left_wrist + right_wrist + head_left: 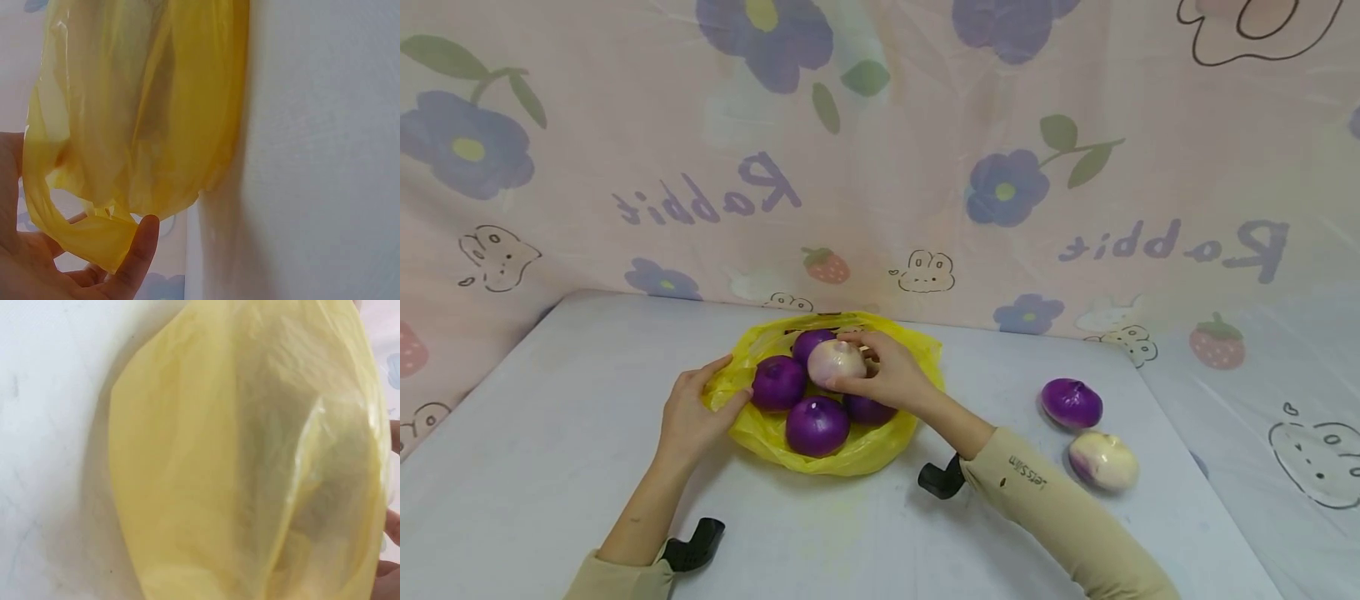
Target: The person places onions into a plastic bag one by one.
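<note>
A yellow plastic bag (756,437) stands wide open on the table, with several purple onions (817,427) inside. My right hand (895,371) grips a pale, whitish onion (833,367) over the bag's mouth, above the purple ones. At the left side, my left hand (692,417) holds the bag's rim between thumb and fingers. The left wrist view shows the bag's yellow edge (94,240) caught in that hand. In the right wrist view the bag's side (175,456) hides the held onion, and only some fingertips (392,526) show at the right edge.
On the table (550,433) to the right of the bag lie a purple onion (1072,403) and a pale onion (1103,461), close together. A patterned cloth (880,192) hangs behind the table. Black wrist devices (696,546) sit at both wrists.
</note>
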`<action>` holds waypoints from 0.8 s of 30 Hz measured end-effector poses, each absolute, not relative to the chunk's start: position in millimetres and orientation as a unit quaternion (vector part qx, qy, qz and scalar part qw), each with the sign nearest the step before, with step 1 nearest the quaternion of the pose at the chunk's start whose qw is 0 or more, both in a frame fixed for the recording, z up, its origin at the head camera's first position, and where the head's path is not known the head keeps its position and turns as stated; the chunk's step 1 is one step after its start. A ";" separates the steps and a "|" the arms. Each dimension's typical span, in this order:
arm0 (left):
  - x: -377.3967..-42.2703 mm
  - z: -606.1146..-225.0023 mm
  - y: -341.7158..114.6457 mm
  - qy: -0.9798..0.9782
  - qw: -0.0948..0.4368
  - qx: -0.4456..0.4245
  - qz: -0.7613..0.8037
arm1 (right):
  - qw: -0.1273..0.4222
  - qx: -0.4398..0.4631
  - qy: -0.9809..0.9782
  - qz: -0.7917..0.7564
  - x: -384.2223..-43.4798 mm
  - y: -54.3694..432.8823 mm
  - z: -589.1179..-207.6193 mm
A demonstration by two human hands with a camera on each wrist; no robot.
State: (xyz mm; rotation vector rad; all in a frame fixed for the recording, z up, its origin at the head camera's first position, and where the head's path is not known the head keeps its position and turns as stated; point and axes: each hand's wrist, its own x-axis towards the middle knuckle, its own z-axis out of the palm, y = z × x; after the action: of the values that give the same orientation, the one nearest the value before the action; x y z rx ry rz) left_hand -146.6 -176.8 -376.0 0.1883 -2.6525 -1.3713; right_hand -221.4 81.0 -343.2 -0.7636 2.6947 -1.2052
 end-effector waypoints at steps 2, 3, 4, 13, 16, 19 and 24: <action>-146.4 -375.9 -176.7 -0.884 0.074 0.063 -0.457 | 0.048 -0.254 0.885 -0.387 -220.9 80.3 -344.2; -146.3 -375.8 -176.6 -0.884 0.074 0.063 -0.457 | 0.049 -0.257 0.886 -0.384 -220.8 79.9 -344.7; -146.2 -375.7 -176.6 -0.884 0.073 0.064 -0.458 | 0.048 -0.260 0.886 -0.382 -220.8 79.6 -345.2; -145.6 -375.7 -176.5 -0.884 0.071 0.064 -0.457 | 0.047 -0.286 0.889 -0.355 -224.9 76.6 -350.1; -145.5 -375.8 -176.5 -0.884 0.069 0.065 -0.458 | 0.046 -0.300 0.890 -0.341 -226.7 75.4 -351.4; -145.9 -376.1 -176.6 -0.883 0.069 0.066 -0.459 | 0.045 -0.310 0.892 -0.327 -228.4 74.7 -353.7; -145.9 -376.4 -176.8 -0.885 0.068 0.066 -0.456 | 0.046 -0.318 0.894 -0.314 -228.0 73.7 -354.5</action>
State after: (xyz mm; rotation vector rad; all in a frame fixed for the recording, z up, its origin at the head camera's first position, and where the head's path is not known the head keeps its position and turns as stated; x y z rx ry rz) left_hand -145.9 -176.8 -376.4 0.1980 -2.6655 -1.3749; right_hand -228.0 73.7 -354.5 -0.9690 2.7270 -0.9588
